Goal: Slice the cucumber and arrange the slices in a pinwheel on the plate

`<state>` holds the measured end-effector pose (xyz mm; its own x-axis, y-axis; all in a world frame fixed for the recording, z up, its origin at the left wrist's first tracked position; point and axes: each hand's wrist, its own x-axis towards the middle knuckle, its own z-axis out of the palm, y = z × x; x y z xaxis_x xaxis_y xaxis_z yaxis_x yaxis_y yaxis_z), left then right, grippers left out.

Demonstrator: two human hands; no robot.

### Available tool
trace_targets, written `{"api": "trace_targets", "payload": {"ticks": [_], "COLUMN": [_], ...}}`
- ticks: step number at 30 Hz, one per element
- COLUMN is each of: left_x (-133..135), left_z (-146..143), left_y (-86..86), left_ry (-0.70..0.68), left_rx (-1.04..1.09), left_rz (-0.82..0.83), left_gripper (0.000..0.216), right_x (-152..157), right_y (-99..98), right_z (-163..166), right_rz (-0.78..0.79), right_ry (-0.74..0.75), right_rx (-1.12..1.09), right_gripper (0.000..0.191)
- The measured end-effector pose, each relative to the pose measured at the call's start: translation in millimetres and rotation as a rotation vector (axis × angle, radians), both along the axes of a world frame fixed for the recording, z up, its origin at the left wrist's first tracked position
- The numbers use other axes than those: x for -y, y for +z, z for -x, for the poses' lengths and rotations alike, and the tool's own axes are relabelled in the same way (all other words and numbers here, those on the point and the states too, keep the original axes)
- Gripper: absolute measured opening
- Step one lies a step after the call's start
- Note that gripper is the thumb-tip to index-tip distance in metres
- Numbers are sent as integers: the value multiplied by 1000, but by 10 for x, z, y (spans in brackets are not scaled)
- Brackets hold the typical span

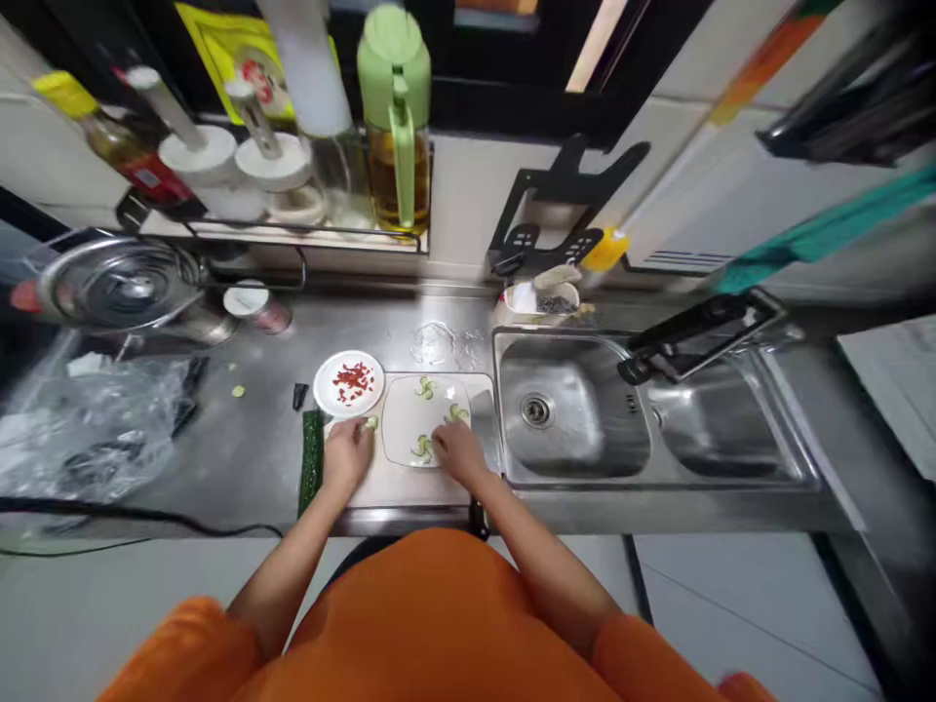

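Note:
A white square plate (pixel 399 414) lies on a pale cutting board (pixel 409 492), with several thin cucumber slices (pixel 422 448) fanned out in small groups on it. My left hand (pixel 349 453) is closed at the board's left side, its fingertips on a few cucumber slices just left of the plate. Over the plate's right part, my right hand (pixel 457 451) has its fingers pinched beside the lower slice group; whatever they hold is too small to make out. A length of cucumber (pixel 311 463) lies left of the board. Behind my left hand stands a round white plate (pixel 326 385) of chopped red bits.
A black-handled tool (pixel 479 520) pokes out at the board's front edge. The double sink (pixel 577 468) adjoins on the right. A plastic bag (pixel 138 419) and a small jar (pixel 259 307) are to the left. The shelf behind holds an oil bottle (pixel 399 127) and seasoning jars (pixel 274 166).

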<state>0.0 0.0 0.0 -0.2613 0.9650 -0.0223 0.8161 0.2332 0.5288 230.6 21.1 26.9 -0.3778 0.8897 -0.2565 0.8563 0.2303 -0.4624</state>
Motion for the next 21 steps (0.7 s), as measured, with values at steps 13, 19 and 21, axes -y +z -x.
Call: {"api": "trace_targets", "payload": {"ticks": [13, 19, 21], "left_x": [-31, -45, -55], "left_z": [-8, 4, 14], "left_y": [-60, -59, -67], "left_ry": [-31, 21, 6], "left_rx": [-21, 3, 2], "left_rz": [30, 67, 68], "left_gripper": [27, 24, 26], "right_x": [194, 187, 177], "right_y": [-24, -14, -13], "right_z": [-14, 3, 18], "right_rz": [-3, -3, -2], "right_ry": [-28, -37, -37], "right_rx": [8, -3, 0], "right_gripper": [15, 14, 14]}}
